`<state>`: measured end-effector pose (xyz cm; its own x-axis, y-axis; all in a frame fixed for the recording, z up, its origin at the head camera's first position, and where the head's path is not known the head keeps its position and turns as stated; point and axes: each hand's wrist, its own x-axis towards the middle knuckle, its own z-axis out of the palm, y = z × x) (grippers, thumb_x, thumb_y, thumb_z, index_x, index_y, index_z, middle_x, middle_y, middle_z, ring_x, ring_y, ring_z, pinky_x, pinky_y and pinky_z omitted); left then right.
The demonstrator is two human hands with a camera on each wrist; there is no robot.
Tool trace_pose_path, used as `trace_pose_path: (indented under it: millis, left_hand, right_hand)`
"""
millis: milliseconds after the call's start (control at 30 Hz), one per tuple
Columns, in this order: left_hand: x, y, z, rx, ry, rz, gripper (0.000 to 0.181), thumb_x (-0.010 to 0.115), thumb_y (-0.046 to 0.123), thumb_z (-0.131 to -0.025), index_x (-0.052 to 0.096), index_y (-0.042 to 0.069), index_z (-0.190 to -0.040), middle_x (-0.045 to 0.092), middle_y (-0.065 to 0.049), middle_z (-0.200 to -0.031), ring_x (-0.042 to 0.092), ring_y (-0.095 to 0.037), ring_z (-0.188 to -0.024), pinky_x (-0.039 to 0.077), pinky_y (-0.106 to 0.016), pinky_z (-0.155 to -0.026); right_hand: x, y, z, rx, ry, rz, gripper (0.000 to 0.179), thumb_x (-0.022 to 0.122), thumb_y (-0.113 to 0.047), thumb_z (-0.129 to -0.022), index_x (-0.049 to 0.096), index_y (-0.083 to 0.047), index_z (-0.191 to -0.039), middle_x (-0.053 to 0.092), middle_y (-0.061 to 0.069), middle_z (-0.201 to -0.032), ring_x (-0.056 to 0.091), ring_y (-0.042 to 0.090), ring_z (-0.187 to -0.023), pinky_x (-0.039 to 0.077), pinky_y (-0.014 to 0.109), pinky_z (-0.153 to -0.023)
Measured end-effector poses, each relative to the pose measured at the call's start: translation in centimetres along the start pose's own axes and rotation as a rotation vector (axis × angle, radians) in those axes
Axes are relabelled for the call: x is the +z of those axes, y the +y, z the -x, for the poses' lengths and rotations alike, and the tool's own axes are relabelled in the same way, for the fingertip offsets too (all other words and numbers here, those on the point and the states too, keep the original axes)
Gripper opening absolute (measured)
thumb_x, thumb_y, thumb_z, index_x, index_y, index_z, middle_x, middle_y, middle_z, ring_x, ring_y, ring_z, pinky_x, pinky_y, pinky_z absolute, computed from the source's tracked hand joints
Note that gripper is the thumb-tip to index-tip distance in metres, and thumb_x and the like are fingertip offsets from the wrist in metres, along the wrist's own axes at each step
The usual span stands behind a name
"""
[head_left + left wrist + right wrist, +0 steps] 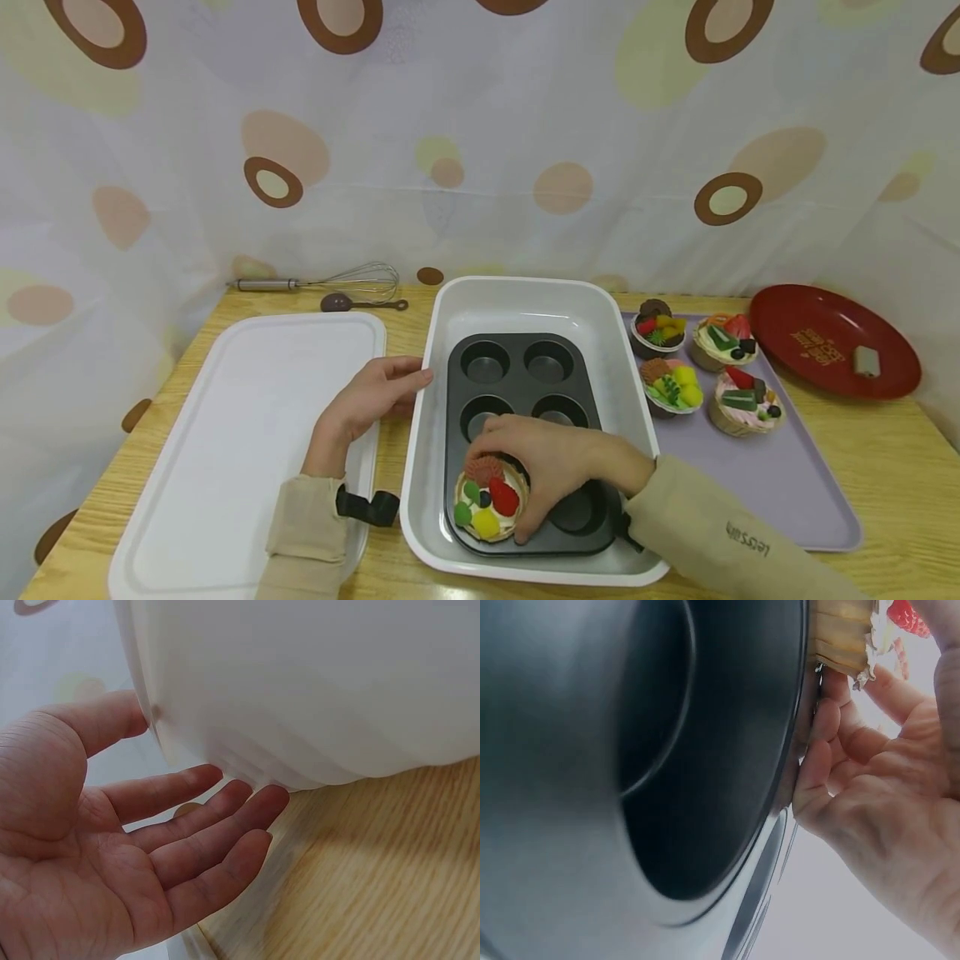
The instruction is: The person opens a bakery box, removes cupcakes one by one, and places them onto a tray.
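My right hand (536, 462) grips a fruit-topped cupcake (491, 508) by its sides, over the front left cup of a dark muffin tin (517, 546). Red, green and yellow pieces top the cupcake. In the right wrist view its pleated case (841, 634) is close to the tin's surface, beside my fingers. The tin lies inside a white deep tray (630, 392). At that tray's left wall, my left hand (371, 396) touches the rim with its thumb. Its other fingers (202, 851) extend along the tray's outer side in the left wrist view.
On the right, a lilac tray (750, 492) bears several fruit cupcakes (671, 387). A red plate (832, 342) with a small pale block (866, 362) overlaps its far corner. A white lid or board (262, 450) lies left. Behind it are a whisk (360, 282) and a brown spoon (339, 302).
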<state>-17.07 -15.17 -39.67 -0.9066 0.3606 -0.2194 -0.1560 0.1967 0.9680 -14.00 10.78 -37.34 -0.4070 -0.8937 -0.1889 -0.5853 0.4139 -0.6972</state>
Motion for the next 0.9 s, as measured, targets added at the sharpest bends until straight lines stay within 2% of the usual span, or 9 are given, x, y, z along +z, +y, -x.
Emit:
trace_pose_path:
  millis: [367,700,900]
  left_hand:
    - [-0.05,0.02,0.07,0.001,0.002,-0.005,0.053,0.057,0.024,-0.097,0.045,-0.007,-0.138,0.057,-0.024,-0.128,0.066,-0.027,-0.101,0.054,-0.034,-0.085]
    - [-0.11,-0.13,-0.01,-0.003,0.007,-0.017,0.054,0.058,0.025,-0.097,0.045,-0.008,-0.138,0.056,-0.024,-0.129,0.065,-0.027,-0.103,0.054,-0.036,-0.086]
    - [-0.05,-0.24,-0.14,-0.006,0.004,-0.013,0.052,0.057,0.023,-0.097,0.045,-0.008,-0.138,0.056,-0.024,-0.129,0.066,-0.026,-0.102,0.054,-0.035,-0.085]
  right_hand:
    - [0.09,-0.26,0.06,-0.033,0.03,0.004,0.059,0.09,-0.028,-0.061,0.065,-0.021,-0.114,0.051,-0.015,-0.097,0.047,0.002,-0.091,0.045,0.02,-0.081]
    - [0.25,0.09,-0.2,-0.099,0.058,-0.135,0.052,0.085,-0.028,-0.066,0.064,-0.022,-0.114,0.057,-0.013,-0.1,0.054,0.004,-0.092,0.051,0.023,-0.082]
    - [0.01,0.25,-0.09,-0.123,0.088,-0.156,0.051,0.083,-0.031,-0.069,0.061,-0.023,-0.114,0.057,-0.011,-0.102,0.055,0.006,-0.093,0.05,0.025,-0.085]
